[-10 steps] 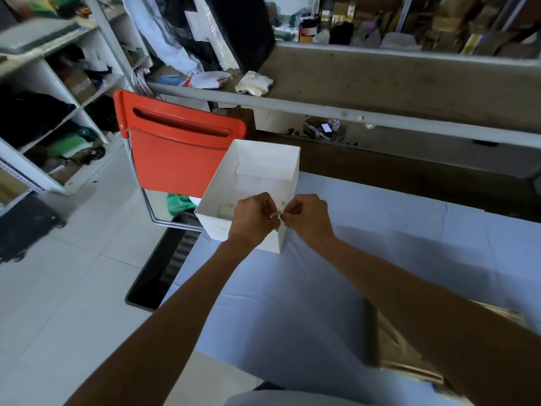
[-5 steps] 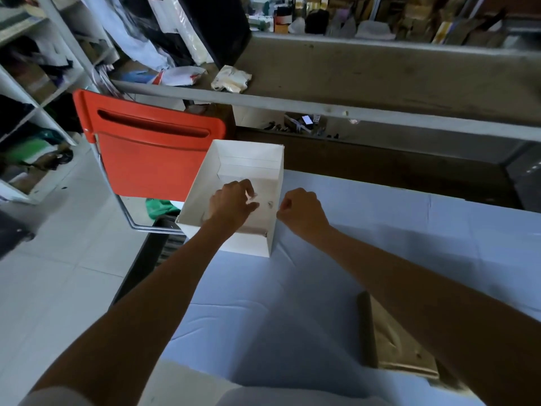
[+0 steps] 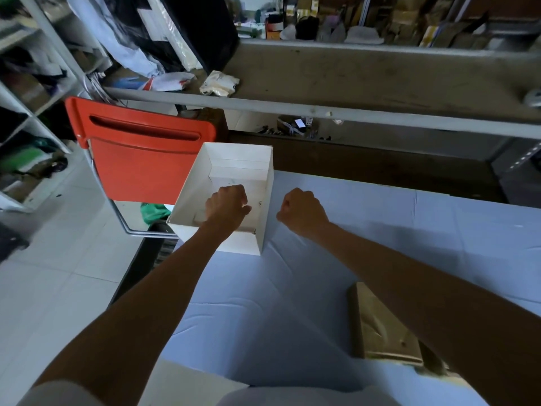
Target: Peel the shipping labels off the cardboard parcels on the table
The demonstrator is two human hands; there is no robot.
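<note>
Left hand [image 3: 227, 205]: hovering over the open white box [image 3: 240, 162], back of the hand facing up and fingers curling down into the box. The fingertips are hidden, so I cannot tell whether they are pinching anything.
Right hand [image 3: 303, 213]: hanging above the table [image 3: 292, 288] just to the right of the box. The fingers are curling into a loose fist with nothing showing in it, and it is touching nothing.
Cardboard parcel [image 3: 377, 326]: lying flat on the table near the person's edge, well apart from both hands. Its right side is passing under the right forearm.
White box: sitting at the table's far left corner with its open top up and its right wall standing between the two hands.
Table: wearing a creased pale blue cloth.
Red chair [image 3: 140, 159]: standing just beyond the box, off the table's left edge.
</note>
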